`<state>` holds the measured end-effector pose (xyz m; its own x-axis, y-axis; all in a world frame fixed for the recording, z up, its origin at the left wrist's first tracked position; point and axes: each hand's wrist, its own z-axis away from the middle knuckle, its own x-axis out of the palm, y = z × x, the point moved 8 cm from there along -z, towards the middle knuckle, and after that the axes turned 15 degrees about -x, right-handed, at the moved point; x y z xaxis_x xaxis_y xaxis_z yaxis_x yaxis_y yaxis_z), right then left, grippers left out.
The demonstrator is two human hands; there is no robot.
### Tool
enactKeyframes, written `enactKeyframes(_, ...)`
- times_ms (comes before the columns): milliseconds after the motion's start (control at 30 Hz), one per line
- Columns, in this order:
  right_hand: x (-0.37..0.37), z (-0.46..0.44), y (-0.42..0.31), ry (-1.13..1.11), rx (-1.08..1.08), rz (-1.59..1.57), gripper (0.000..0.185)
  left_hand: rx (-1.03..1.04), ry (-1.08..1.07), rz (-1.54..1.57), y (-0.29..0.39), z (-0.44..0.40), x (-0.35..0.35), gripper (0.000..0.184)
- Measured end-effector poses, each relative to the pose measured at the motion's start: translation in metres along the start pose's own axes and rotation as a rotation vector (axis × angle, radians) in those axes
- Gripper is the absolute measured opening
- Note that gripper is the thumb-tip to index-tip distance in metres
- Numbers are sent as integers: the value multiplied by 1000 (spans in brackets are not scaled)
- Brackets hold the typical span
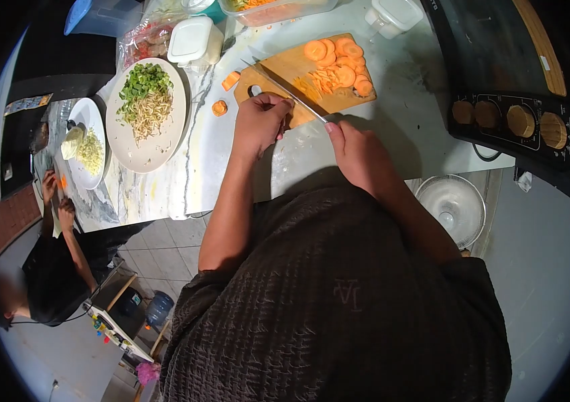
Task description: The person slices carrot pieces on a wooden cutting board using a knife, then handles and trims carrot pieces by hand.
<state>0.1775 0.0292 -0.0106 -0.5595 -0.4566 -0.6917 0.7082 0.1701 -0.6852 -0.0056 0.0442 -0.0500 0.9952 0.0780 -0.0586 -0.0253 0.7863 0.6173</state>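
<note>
My right hand [357, 153] grips the handle of a kitchen knife [293, 90], whose long blade points up and left across the wooden cutting board [273, 69]. My left hand [258, 124] is closed, its fingers bunched at the board's near edge close to the blade; whatever they pinch is hidden. Round carrot slices [335, 52] are piled at the board's far right. Thin carrot strips [307, 88] lie beside the blade. Two carrot chunks, one an end piece [219, 108] and one a longer piece [230, 81], rest on the counter left of the board.
Left stands a plate [118, 137] of chopped greens and bean sprouts, then a white plate [97, 179] with chopped pale vegetable. Lidded tubs [190, 40] line the back. A black appliance with knobs [521, 122] sits right. Another person's hands [64, 213] work at far left.
</note>
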Motion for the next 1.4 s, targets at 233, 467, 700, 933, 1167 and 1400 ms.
enactKeyframes(233, -1, -4, 3, 1, -12, 76, 44, 1, -12, 10, 1, 1, 0, 19)
enactKeyframes(467, 2, -4, 9, 27, -55, 1, 44, -5, 18, 24, -1, 1, 0, 19)
enactKeyframes(700, -7, -8, 6, 37, -38, -14, 45, -14, 31, 13, 0, 2, 1, 20)
enactKeyframes(933, -9, -7, 9, 54, -26, -23, 45, 15, 60, -2, 1, 0, 1, 19)
enactKeyframes(1167, -6, -4, 10, 31, -22, -69, 46, 4, 29, 7, -1, 5, -2, 18)
enactKeyframes(1400, -4, 0, 6, 10, -21, 2, 45, 7, 2, 26, -3, 4, -3, 15)
